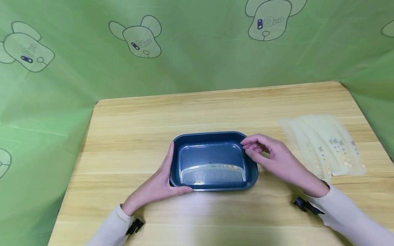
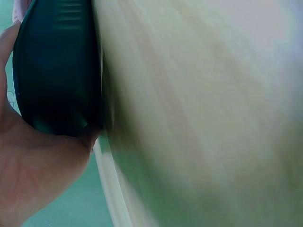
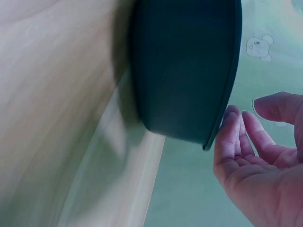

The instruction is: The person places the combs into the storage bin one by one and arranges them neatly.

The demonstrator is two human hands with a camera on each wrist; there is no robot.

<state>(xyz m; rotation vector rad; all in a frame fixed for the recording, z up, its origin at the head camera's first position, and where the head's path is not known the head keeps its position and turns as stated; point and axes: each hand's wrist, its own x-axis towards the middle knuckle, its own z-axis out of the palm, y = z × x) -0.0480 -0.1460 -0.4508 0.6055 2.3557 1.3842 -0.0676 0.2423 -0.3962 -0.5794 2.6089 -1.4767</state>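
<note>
A dark blue rectangular plastic box (image 1: 212, 135) sits in front of me, its open side facing up. One pale translucent comb (image 1: 212, 175) lies flat inside it along the near wall, teeth toward me. My left hand (image 1: 158, 184) grips the box's near left corner, thumb along the front wall and fingers at the left side, partly hidden behind it. At the far right corner is my right hand (image 1: 271, 153), fingers bent and fingertips at the rim; in the right wrist view its thumb stands apart from the fingers, with nothing between them.
Several translucent combs (image 1: 326, 143) with small printed decorations lie overlapping at the right of the wooden table (image 1: 138, 130), beyond my right forearm. A green cloth (image 1: 200, 68) with bear-head drawings hangs behind and beside the table.
</note>
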